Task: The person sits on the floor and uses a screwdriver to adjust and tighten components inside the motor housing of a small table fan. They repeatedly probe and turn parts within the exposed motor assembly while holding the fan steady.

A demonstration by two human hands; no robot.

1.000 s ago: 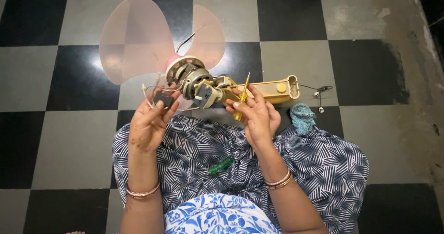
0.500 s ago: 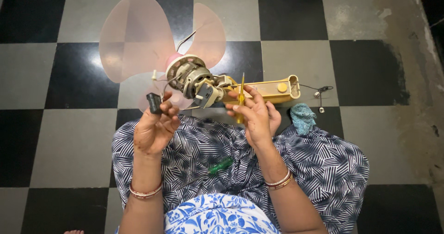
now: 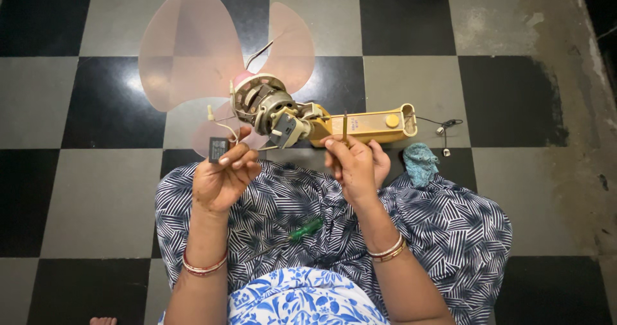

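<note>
A dismantled fan lies across my lap: an exposed motor [image 3: 267,106] with translucent pink blades [image 3: 186,48] on one end and a yellow neck housing [image 3: 373,124] on the other. My left hand [image 3: 222,180] pinches a small black box-shaped part [image 3: 218,149] that hangs on thin wires from the motor. My right hand [image 3: 353,164] holds a slim yellow-handled tool [image 3: 344,127] upright, just in front of the yellow housing.
A green-handled screwdriver [image 3: 302,230] rests on the patterned skirt between my arms. A crumpled teal cloth [image 3: 421,163] lies by my right knee. A thin cable with a small plug [image 3: 443,131] trails from the housing over the black-and-grey checkered floor [image 3: 96,190].
My left hand has lifted the black part clear of the motor and raised it slightly. The right hand with the yellow tool has stayed almost in place.
</note>
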